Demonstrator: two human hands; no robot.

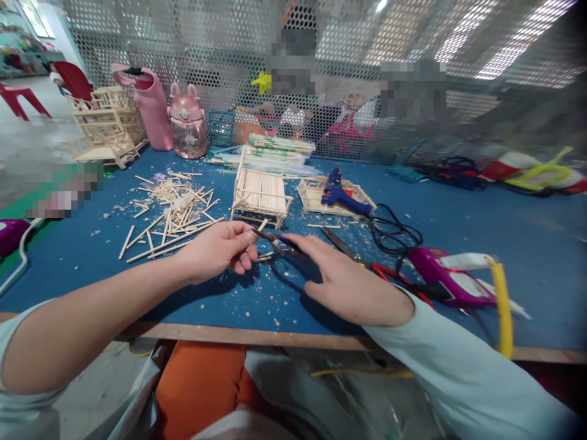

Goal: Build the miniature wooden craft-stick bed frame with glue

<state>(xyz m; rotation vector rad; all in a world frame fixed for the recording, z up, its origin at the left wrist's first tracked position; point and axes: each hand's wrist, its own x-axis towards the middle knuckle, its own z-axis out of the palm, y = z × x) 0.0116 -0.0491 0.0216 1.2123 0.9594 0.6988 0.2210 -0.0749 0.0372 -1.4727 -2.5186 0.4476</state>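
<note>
Between the thumb and fingers of my left hand (229,247) is a short thin wooden stick (262,226). My right hand (342,275) is wrapped round the dark blue handles of a pair of pliers (298,260), whose dark jaws reach the stick at my left fingertips. Whether the jaws are closed on it I cannot tell. Just beyond my hands stands a small chair-like frame made of sticks (260,192). A blue glue gun (342,194) rests on a flat stick frame (312,198) to its right. Cut stick pieces (183,208) lie heaped beyond my left forearm.
Scissors (342,241) with red handles lie beyond my right hand, near a purple and white tool (452,278) and a black cable (394,229). Stick models (107,125), a pink bottle (153,113) and bagged sticks (279,150) stand along the back, before a perforated metal screen (348,36).
</note>
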